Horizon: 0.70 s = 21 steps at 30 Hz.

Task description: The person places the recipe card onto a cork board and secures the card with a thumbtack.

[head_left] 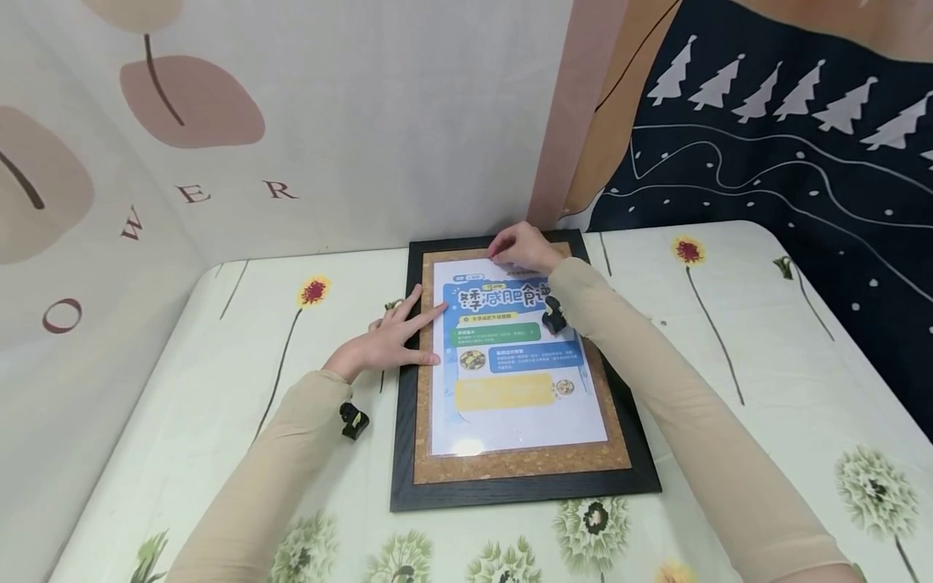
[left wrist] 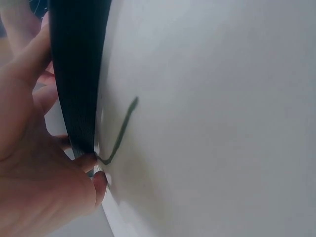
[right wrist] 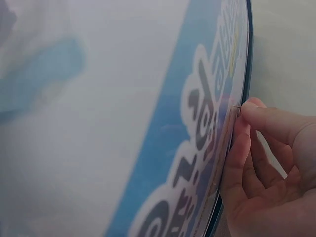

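A printed sheet with a glossy clear surface [head_left: 513,421] lies on a cork board [head_left: 525,467] inside a black frame [head_left: 525,492]. At the sheet's top edge my right hand [head_left: 528,247] pinches a pushpin; its thin metal point [right wrist: 237,107] shows at the fingertips, while the fingers hide its head. My left hand [head_left: 386,340] rests across the frame's left side with fingers spread, thumb and index finger reaching the sheet's left edge. In the left wrist view, some fingers of the left hand [left wrist: 44,163] touch the outer side of the black frame [left wrist: 79,74].
The frame lies on a table with a flower-patterned cloth [head_left: 350,461]. Behind it hangs a pale curtain [head_left: 379,121] with printed letters, and at the right a dark cloth [head_left: 773,162] with white trees. Each wrist wears a small black device [head_left: 354,421].
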### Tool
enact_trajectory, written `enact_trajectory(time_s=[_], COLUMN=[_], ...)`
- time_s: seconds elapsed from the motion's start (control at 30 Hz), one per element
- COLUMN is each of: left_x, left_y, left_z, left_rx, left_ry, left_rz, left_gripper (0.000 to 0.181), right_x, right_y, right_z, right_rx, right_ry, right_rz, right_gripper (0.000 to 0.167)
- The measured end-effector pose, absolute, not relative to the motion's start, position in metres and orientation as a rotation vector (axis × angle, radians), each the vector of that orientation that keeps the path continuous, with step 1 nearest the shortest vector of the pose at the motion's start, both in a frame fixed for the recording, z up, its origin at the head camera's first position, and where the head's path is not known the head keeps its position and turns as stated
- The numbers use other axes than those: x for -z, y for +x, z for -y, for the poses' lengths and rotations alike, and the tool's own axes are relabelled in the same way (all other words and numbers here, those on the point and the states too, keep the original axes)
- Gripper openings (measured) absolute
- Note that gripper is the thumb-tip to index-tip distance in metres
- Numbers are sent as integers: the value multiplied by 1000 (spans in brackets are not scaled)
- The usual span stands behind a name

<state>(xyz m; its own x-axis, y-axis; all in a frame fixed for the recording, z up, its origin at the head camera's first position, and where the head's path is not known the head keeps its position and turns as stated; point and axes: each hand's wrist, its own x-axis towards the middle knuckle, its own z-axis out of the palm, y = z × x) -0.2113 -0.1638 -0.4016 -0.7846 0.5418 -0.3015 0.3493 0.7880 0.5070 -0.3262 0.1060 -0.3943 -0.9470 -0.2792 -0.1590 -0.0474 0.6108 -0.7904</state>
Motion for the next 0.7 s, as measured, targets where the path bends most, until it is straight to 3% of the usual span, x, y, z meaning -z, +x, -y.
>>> enact_trajectory(time_s=[0.7], left_x=[400], left_y=[-211], left_z=[164], left_rx=[-604], left_ry=[665], left_rz=[-2531], left_gripper=[87], right_x=[396], right_y=[-327], right_z=[-105], right_rx=[1276], right_ry=[-176], right_rz=[-2556], right_gripper=[10])
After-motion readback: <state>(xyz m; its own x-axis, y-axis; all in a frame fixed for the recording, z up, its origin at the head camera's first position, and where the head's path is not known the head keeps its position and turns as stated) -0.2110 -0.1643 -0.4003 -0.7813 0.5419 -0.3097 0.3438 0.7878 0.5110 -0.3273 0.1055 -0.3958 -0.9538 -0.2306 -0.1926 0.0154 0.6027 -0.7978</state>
